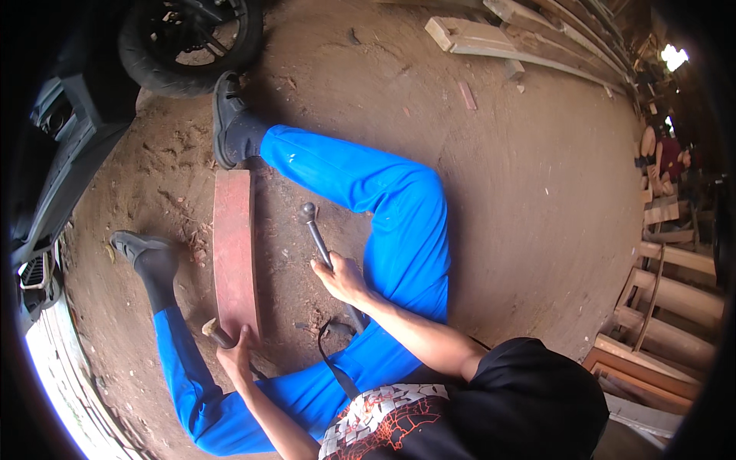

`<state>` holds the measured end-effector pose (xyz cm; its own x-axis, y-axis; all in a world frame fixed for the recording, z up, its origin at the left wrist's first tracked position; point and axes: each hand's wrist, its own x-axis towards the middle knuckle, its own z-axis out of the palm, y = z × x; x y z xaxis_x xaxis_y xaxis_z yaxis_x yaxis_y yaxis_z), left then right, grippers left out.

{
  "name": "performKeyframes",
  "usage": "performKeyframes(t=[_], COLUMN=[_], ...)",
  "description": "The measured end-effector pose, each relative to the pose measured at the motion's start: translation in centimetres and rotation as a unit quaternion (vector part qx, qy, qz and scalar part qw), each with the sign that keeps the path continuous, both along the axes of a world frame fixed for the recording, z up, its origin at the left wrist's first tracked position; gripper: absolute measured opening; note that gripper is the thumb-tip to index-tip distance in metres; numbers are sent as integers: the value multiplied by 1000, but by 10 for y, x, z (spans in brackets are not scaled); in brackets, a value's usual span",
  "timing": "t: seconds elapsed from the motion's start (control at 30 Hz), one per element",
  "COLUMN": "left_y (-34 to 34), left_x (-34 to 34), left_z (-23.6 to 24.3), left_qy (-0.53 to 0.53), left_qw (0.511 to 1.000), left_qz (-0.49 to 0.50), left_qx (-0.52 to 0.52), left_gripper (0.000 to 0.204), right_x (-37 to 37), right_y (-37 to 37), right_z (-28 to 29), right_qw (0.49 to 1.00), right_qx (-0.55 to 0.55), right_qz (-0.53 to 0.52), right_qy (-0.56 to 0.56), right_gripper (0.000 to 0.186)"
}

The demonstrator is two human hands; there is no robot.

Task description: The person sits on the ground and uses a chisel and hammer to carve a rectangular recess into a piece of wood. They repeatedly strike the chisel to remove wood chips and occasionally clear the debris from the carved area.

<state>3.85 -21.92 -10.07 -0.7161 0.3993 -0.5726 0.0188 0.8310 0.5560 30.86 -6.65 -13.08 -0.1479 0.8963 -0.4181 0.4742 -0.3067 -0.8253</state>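
My right hand [343, 278] is closed round a grey metal rod with a ball end [316, 234]. Its ball points away from me and its lower part comes out below my fist, near my thigh. My left hand [236, 357] grips a dark, chisel-like tool [221, 336] with a pale, frayed end; whether it has a blade cannot be made out. That hand is at the near end of a reddish wooden plank [234, 244], with the thumb against the wood. The plank lies lengthwise on the ground between my legs, its far end by my shoe.
Brown dirt ground [529, 199] surrounds me. A motorcycle wheel [188, 38] stands at the far left, with dark vehicle bodywork [77, 153] beside it. Timber beams [529, 46] lie at the far right. Wooden frames [675, 299] are stacked at right, near another person [671, 161].
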Motion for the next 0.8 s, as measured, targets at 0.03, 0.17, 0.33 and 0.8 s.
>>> performKeyframes(t=[0.03, 0.17, 0.33, 0.8], left_y=[4, -12, -13, -3], left_x=[4, 1, 33, 35], left_z=[3, -20, -14, 52], left_qy=[0, 105, 255, 440], left_qw=[1000, 992, 939, 869], left_qz=[-1, -75, -223, -212], left_qx=[-5, -2, -52, 78], left_gripper=[46, 67, 95, 101], right_x=[5, -3, -18, -30], right_y=[-1, -3, -7, 5], right_z=[-9, -25, -29, 22], right_qw=[1000, 997, 999, 952], right_qx=[3, 78, 41, 287], right_qz=[-18, -20, -13, 57], right_qy=[-20, -18, -2, -94], right_gripper=[38, 33, 22, 54])
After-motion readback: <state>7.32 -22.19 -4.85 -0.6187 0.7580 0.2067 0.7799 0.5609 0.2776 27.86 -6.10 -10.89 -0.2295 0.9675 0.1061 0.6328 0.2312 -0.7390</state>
